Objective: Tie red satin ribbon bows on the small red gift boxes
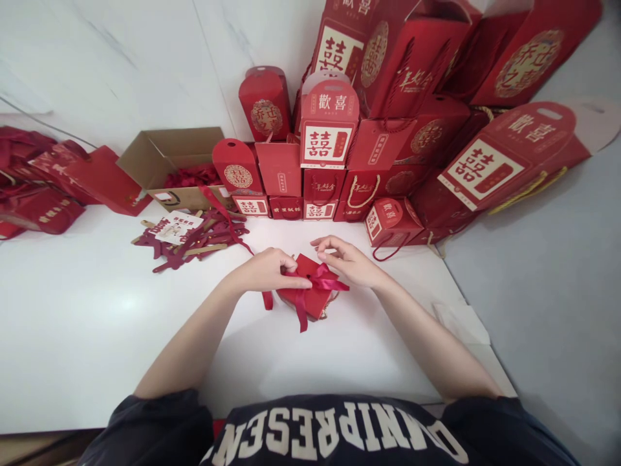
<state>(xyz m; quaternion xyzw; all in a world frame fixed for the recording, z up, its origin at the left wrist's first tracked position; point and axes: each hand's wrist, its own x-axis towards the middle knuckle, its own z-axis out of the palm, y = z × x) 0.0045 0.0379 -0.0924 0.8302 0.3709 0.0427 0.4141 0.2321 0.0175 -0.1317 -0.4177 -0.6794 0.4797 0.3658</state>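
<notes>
Ribbon [317, 279], dark red satin, pinched from both sides at centre frame. Left hand [270, 270] has fingers closed on the ribbon's left loop; right hand [350, 262] has thumb and forefinger closed on the ribbon near the knot, other fingers curled loosely above. Ribbon lies across the top of a small red box [310, 294], tails hanging down its front and left side. Box sits on the white table [97, 323], just below centre; its lid is shut, so contents not visible.

Both forearms come in from the lower edge, palms turned down, wrists low over the table.

Left of centre: a scatter of red cut-out tags [194, 236] on the table. Behind that, an open cardboard carton [167, 162] holding red material, too indistinct to identify. Upper centre to upper right: stacked red gift boxes and bags [388, 129] with gold and white characters. Far left edge: flat red bags [48, 188] in a pile.
</notes>
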